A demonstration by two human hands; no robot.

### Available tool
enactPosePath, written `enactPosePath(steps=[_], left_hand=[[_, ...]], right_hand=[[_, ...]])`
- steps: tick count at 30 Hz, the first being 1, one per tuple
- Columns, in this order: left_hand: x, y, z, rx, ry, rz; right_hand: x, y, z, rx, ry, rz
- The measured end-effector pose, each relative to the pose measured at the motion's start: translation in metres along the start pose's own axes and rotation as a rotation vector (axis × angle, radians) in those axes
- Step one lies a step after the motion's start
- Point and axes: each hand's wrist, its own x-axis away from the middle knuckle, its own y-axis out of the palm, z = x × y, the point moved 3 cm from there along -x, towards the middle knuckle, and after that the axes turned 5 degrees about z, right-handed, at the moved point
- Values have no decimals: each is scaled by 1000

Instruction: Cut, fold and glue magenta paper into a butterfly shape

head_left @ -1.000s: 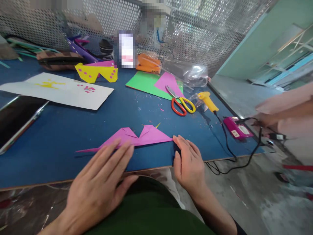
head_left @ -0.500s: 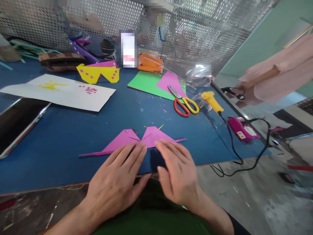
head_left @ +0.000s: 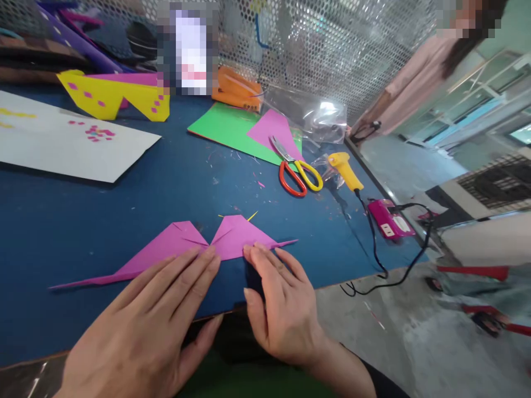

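The folded pink-purple paper lies on the blue desk near its front edge, under the fingertips of both hands. The left hand rests flat along the lower edge, fingers straight and thumb apart; the right hand's grip is likewise spread, fingers bent onto the paper, thumb clear of them. Beyond it, red-and-yellow-handled scissors lie with their blades over a pink-purple piece, itself on a green sheet. To their right are a yellow glue gun, its cord trailing toward a magenta power box, and clear plastic. An orange object sits behind the green sheet; a spotted yellow cut-out stands behind a white sheet, which the left border cuts off. The left hand covers part of the folded paper's lower edge. Two thin yellow tips show behind its top; what they belong to is hidden. A bright upright screen is pixelated, as is the upper part of a person in pink.
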Motion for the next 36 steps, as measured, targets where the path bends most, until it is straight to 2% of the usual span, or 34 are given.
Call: enactPosePath(steps=[6,13,20,24,29,32,36], left_hand=[[-2,-1,1,6,-5,19],[-4,-4,2,4,-19,22],[-9,-9,10,3,-78,30],[-9,-10,12,26,-108,0],[-5,-11,15,18,-110,-27],[1,-14,12,-20,-131,-33],[20,-26,-1,-114,-212,-28]], right_hand=[[13,-5,22,42,95,67],[18,-4,23,108,141,54],[31,-16,37,239,153,69],[18,-17,24,338,97,101],[-4,4,-12,39,-171,13],[-7,15,-20,-21,-168,-4],[-5,18,-20,-22,-123,-2]])
